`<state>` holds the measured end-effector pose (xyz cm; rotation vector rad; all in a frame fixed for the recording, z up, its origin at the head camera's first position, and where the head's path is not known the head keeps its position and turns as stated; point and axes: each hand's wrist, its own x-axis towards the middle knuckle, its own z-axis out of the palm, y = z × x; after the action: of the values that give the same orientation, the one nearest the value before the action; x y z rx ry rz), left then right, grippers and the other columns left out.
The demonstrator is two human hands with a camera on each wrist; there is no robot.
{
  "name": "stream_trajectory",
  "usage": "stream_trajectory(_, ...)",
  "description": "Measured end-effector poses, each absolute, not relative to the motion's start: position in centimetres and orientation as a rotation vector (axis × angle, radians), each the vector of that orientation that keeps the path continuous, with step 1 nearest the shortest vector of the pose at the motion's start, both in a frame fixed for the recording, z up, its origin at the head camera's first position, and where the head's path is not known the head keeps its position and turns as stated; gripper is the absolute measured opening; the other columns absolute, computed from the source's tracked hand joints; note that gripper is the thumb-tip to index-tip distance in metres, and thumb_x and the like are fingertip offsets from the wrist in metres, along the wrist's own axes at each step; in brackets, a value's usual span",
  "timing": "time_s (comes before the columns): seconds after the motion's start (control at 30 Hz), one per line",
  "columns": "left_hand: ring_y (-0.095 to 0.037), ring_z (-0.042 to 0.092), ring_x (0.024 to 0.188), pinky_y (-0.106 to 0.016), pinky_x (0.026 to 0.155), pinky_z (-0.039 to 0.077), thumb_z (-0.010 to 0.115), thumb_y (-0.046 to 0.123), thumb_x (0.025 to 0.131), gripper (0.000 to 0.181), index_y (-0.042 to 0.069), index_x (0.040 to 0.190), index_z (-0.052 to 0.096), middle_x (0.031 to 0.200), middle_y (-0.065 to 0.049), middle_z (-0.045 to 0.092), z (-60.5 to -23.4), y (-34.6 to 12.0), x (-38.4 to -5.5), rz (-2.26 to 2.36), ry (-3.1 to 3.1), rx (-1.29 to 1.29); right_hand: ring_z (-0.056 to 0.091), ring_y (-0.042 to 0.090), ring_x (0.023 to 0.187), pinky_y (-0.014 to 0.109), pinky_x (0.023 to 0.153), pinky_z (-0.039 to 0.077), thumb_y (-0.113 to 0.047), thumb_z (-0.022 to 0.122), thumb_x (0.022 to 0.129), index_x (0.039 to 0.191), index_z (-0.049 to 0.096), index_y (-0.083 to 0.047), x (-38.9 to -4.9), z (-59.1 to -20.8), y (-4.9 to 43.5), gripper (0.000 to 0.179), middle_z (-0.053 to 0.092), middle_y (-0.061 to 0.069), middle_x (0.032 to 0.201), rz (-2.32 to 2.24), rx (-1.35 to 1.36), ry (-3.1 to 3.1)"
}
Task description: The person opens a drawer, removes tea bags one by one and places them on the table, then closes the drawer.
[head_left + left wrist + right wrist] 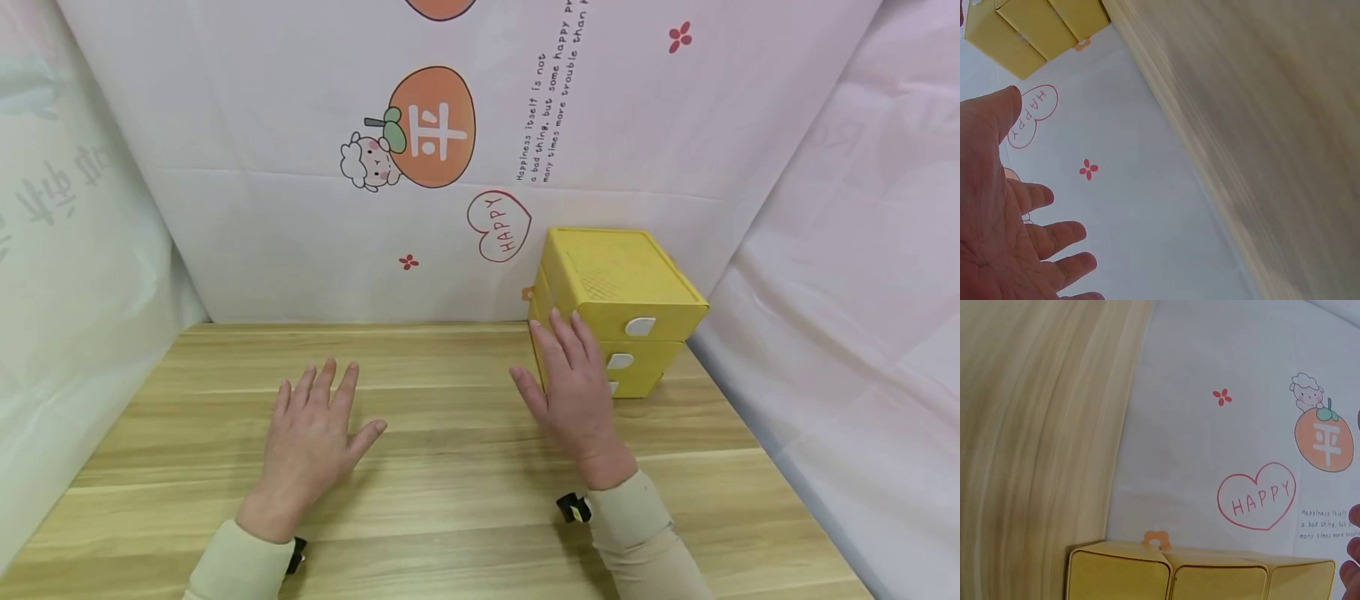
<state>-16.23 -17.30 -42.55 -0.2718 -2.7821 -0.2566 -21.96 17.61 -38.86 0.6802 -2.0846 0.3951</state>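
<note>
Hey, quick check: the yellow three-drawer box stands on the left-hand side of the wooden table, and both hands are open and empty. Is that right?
Not quite. The yellow three-drawer box stands on the right-hand side of the wooden table, as the head view shows. The left hand and right hand are indeed open and empty.

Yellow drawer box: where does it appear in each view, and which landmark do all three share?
Head: yellow drawer box, right of centre, about mid-height.
Left wrist: top-left corner, cut off by the top edge.
Right wrist: along the bottom edge, cut off there.
Shared landmark: red HAPPY heart, respectively left of, below and above the box.
</note>
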Motion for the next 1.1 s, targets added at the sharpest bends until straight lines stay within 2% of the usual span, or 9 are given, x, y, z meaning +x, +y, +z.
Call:
stream_trajectory(0.57, -0.053, 0.033, 0.148, -0.072, 0.12, 0.019, 0.056, 0.066, 0.099, 0.088, 0.007, 0.161, 0.038, 0.16, -0.03, 0.04, -43.1, -17.2, -16.3, -0.262, -2.763, -0.281, 0.052, 0.052, 0.133, 0.058, 0.122, 0.031, -0.049, 0.057, 0.103, 0.134, 0.063, 0.005, -23.4, -37.1, 19.9, 0.063, 0.062, 0.031, 0.136, 0.332, 0.594, -1.946)
stream_trajectory(0.93, -0.053, 0.033, 0.148, -0.072, 0.12, 0.019, 0.057, 0.065, 0.099, 0.087, 0.006, 0.16, 0.039, 0.158, -0.03, 0.042, -42.8, -17.3, -16.3, -0.263, -2.766, -0.279, 0.043, 0.052, 0.143, 0.06, 0.122, 0.028, -0.052, 0.052, 0.104, 0.137, 0.062, 0.004, -24.6, -35.5, 22.4, 0.065, 0.058, 0.033, 0.142, 0.295, 0.499, -1.951)
stream_trajectory(1.1, -0.053, 0.032, 0.149, -0.072, 0.12, 0.018, 0.058, 0.064, 0.098, 0.087, 0.007, 0.16, 0.039, 0.159, -0.029, 0.042, -42.8, -17.3, -16.4, -0.263, -2.781, -0.275, 0.045, 0.052, 0.141, 0.061, 0.122, 0.029, -0.052, 0.052, 0.104, 0.136, 0.062, 0.004, -25.1, -35.0, 23.4, 0.065, 0.059, 0.033, 0.141, 0.288, 0.459, -1.926)
